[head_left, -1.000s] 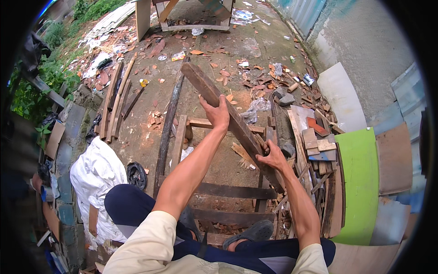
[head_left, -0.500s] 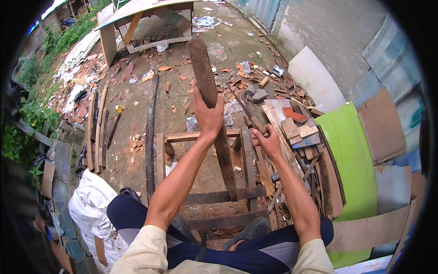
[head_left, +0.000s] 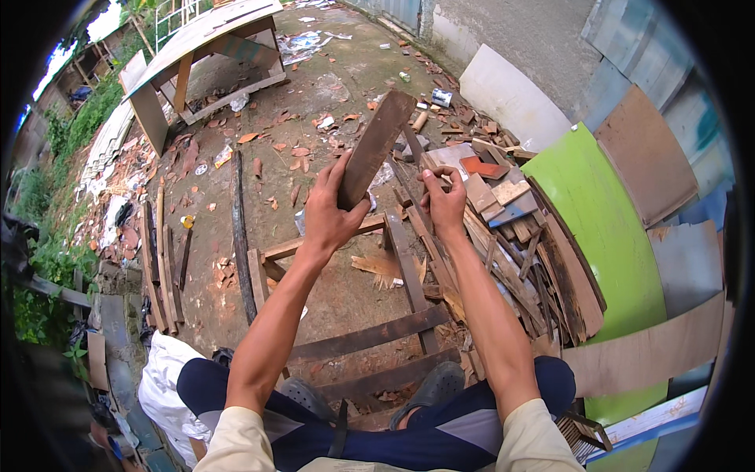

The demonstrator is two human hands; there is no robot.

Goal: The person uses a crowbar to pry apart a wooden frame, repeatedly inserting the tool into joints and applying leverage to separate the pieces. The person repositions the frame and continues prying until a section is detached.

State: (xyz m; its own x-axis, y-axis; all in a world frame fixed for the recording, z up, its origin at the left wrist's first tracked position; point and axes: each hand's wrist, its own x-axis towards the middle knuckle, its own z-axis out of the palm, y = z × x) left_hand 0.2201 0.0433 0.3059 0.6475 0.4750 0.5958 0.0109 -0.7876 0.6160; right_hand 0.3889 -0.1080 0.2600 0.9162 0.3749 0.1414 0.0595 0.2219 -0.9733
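My left hand [head_left: 330,208] is wrapped round a dark wooden board [head_left: 381,145], raised and tilted with its top end leaning to the right. My right hand [head_left: 445,203] is beside the board, its fingers curled in a pinch. Whatever those fingertips hold, if anything, is too small to make out. Below both hands, a wooden frame [head_left: 377,332] of dark rails and crosspieces rests on the ground, close to my feet.
Scrap wood [head_left: 515,263] is piled to the right, next to a green panel [head_left: 605,252]. A dark pole [head_left: 240,236] and several thin sticks [head_left: 167,267] lie on the left. A wooden table [head_left: 212,35] stands at the far left, and a white sack [head_left: 167,389] is near my left knee.
The board has swung from nearly upright to leaning right, and its lower end no longer hangs down over the frame. My right hand has come up nearer to it. The view has shifted.
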